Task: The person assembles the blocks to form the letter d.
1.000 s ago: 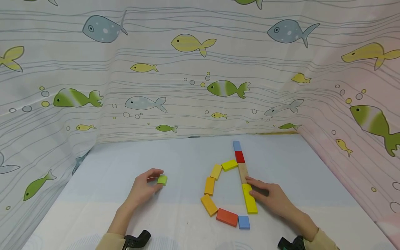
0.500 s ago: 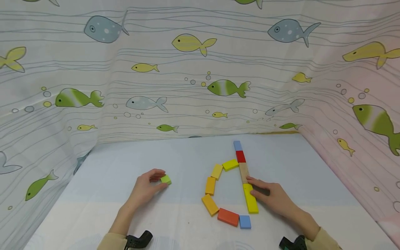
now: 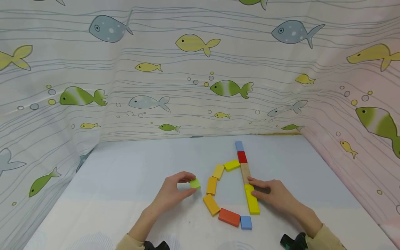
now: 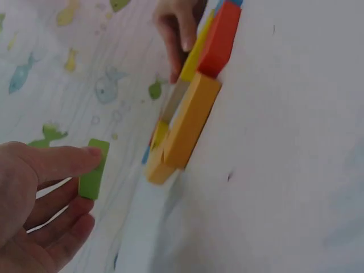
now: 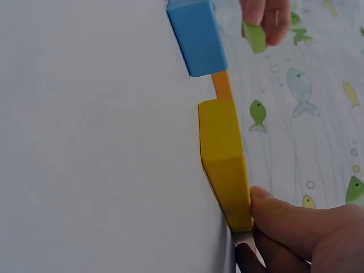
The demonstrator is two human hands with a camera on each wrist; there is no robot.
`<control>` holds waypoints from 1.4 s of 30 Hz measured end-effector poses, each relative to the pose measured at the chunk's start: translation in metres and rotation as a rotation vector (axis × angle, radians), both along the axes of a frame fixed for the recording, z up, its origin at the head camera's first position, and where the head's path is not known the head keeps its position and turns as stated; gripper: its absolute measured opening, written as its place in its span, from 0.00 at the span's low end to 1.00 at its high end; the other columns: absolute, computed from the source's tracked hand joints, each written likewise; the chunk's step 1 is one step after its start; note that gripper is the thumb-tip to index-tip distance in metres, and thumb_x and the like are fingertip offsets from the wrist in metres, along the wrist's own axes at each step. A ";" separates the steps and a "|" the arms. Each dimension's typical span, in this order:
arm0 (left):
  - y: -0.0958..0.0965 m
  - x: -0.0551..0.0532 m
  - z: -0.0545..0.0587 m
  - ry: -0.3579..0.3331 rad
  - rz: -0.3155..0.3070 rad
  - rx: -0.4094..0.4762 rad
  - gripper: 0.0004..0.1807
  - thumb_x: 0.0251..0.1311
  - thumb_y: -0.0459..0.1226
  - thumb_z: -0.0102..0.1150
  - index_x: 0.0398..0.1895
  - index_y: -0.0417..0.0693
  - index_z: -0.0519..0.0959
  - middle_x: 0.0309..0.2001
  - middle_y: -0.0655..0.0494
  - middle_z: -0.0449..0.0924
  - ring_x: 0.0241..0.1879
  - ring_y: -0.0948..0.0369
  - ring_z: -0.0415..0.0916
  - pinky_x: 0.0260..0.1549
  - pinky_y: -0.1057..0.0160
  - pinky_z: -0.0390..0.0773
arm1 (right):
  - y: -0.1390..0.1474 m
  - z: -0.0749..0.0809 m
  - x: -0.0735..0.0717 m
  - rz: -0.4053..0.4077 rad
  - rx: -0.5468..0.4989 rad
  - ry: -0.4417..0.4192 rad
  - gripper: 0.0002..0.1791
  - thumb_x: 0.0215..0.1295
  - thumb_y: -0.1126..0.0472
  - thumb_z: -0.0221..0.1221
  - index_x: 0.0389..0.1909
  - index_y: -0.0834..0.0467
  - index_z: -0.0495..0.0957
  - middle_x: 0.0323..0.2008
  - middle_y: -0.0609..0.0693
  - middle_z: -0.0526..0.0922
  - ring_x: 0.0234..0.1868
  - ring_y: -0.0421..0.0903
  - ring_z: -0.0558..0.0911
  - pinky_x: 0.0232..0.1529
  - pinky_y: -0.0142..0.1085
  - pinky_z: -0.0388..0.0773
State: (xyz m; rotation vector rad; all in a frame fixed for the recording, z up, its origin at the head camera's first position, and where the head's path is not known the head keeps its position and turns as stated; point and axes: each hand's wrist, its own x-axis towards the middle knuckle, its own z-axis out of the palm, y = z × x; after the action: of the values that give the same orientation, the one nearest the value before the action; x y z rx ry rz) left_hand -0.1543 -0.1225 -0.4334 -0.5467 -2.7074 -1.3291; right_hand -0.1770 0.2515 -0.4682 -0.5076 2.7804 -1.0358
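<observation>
My left hand [image 3: 172, 191] pinches a small light green block [image 3: 195, 183] between thumb and fingers, just left of a curve of orange blocks. In the left wrist view the green block [image 4: 95, 169] stands between the thumb and the fingertips. My right hand [image 3: 276, 194] rests at the straight line of blocks. Its thumb touches the long yellow block [image 3: 251, 201], and its forefinger reaches the edge of the plain wooden block [image 3: 245, 172] beyond. From the right wrist, the thumb lies along the yellow block's [image 5: 224, 176] side.
Above the wooden block lie a red block [image 3: 242, 157] and a blue block [image 3: 239, 146]. Several yellow and orange blocks [image 3: 211, 186] curve round to a red-orange block [image 3: 229, 217] and another blue block [image 3: 246, 222]. A fish-patterned cloth [image 3: 187, 80] hangs around the white table [image 3: 131, 166].
My left hand has moved right with the green block, towards the orange blocks. The right hand has stayed at the yellow and wooden blocks.
</observation>
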 end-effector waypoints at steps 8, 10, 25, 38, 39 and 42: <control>0.056 0.019 0.003 -0.060 -0.216 0.031 0.17 0.59 0.40 0.71 0.52 0.55 0.81 0.48 0.68 0.83 0.48 0.64 0.79 0.55 0.55 0.81 | -0.002 0.006 0.000 -0.022 0.017 -0.026 0.28 0.62 0.45 0.67 0.63 0.46 0.78 0.61 0.39 0.81 0.68 0.57 0.73 0.64 0.59 0.71; 0.069 0.023 0.002 -0.070 -0.266 0.030 0.17 0.60 0.41 0.70 0.52 0.55 0.81 0.48 0.68 0.83 0.48 0.65 0.78 0.55 0.58 0.81 | -0.002 0.007 0.000 -0.018 0.017 -0.023 0.28 0.62 0.44 0.66 0.63 0.47 0.78 0.61 0.39 0.80 0.68 0.57 0.73 0.64 0.59 0.71; 0.133 0.039 -0.010 -0.073 -0.460 -0.079 0.19 0.61 0.42 0.69 0.54 0.51 0.80 0.49 0.69 0.83 0.48 0.76 0.77 0.49 0.76 0.78 | 0.002 0.005 0.000 0.009 -0.004 0.030 0.27 0.63 0.47 0.67 0.63 0.49 0.79 0.60 0.39 0.81 0.67 0.56 0.74 0.64 0.59 0.72; 0.153 0.041 -0.019 -0.045 -0.409 -0.179 0.15 0.59 0.43 0.70 0.49 0.58 0.82 0.45 0.74 0.81 0.44 0.77 0.74 0.45 0.78 0.75 | 0.002 0.004 -0.001 0.024 -0.015 0.025 0.28 0.63 0.47 0.66 0.63 0.49 0.78 0.61 0.39 0.80 0.68 0.56 0.73 0.64 0.58 0.72; 0.154 0.041 -0.020 -0.042 -0.408 -0.191 0.14 0.59 0.44 0.70 0.49 0.58 0.82 0.45 0.74 0.81 0.43 0.77 0.74 0.45 0.78 0.75 | 0.002 0.004 -0.001 0.024 -0.016 0.022 0.28 0.63 0.47 0.66 0.63 0.49 0.78 0.61 0.39 0.80 0.68 0.57 0.73 0.64 0.58 0.72; 0.157 0.043 -0.021 -0.028 -0.409 -0.233 0.14 0.60 0.45 0.70 0.48 0.59 0.82 0.44 0.75 0.80 0.43 0.77 0.73 0.45 0.78 0.74 | 0.002 0.005 -0.001 0.018 -0.011 0.016 0.28 0.63 0.47 0.66 0.63 0.49 0.79 0.61 0.39 0.80 0.68 0.56 0.73 0.64 0.58 0.72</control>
State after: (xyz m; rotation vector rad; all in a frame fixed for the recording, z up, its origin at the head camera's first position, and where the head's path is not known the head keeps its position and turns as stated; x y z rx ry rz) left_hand -0.1115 0.0347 -0.4541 -1.1645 -2.8976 -1.0940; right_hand -0.1782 0.2533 -0.4635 -0.5436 2.7799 -1.0486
